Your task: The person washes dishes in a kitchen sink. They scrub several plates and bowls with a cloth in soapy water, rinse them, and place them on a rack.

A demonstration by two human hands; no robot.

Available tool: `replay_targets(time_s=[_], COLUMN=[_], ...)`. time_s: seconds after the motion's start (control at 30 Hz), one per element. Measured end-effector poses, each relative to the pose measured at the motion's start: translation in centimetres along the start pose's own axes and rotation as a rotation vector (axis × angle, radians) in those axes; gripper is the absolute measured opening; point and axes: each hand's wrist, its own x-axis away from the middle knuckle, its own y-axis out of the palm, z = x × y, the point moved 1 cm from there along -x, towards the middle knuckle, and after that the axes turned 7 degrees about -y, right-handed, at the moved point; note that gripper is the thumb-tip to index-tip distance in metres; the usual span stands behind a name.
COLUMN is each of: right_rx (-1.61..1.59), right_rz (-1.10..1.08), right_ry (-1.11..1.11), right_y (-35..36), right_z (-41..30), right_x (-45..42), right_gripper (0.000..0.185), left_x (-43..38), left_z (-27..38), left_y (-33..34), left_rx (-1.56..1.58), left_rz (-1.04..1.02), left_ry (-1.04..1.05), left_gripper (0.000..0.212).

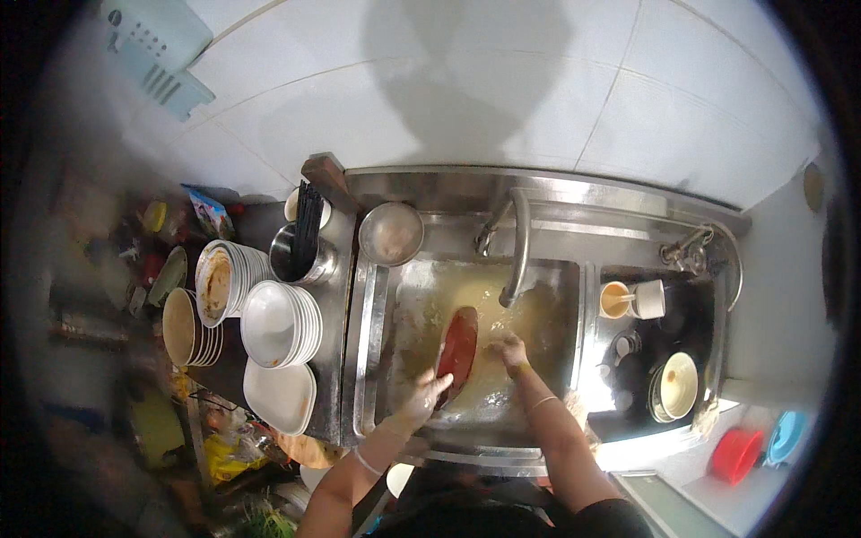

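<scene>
My left hand, in a translucent glove, grips the near end of a reddish-brown dish. The dish is tilted on edge above cloudy yellowish water in the left basin of a steel sink. To the right of the dish, my right hand is at the water, its fingers blurred. Whether it holds anything cannot be made out. A curved steel faucet reaches over the basin, beyond both hands.
Left of the sink stand stacked white bowls, stacked plates, and black chopsticks in a steel pot. A metal bowl rests on the sink's back-left corner. The right basin holds cups and bowls.
</scene>
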Motion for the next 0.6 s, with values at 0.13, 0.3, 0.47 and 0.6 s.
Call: replay_targets(time_s=[0.13, 0.3, 0.47, 0.6], right_rx=[-0.595, 0.039, 0.171, 0.146], right_rz=[-0.392, -0.153, 0.240, 0.296], right_ry=[0.027, -0.874, -0.389, -0.292], right_y=[0.4, 1.9, -0.4, -1.9], right_z=[-9.6, -18.7, -14.9, -10.3], right_x=[4.4, 4.5, -1.7, -0.7], right_gripper=[0.016, 0.020, 0.013, 0.018], left_x=[-1.0, -2.8, 0.4, 1.5], left_z=[1.0, -2.1, 1.8, 3.5], left_y=[-0.6, -1.2, 1.1, 1.9], left_rx=[0.476, 0.345, 0.518, 0.766], left_rz=[0.034, 0.050, -0.169, -0.115], left_ry=[-0.026, -0.112, -0.078, -0.051], left_gripper=[0.045, 0.049, 0.057, 0.050])
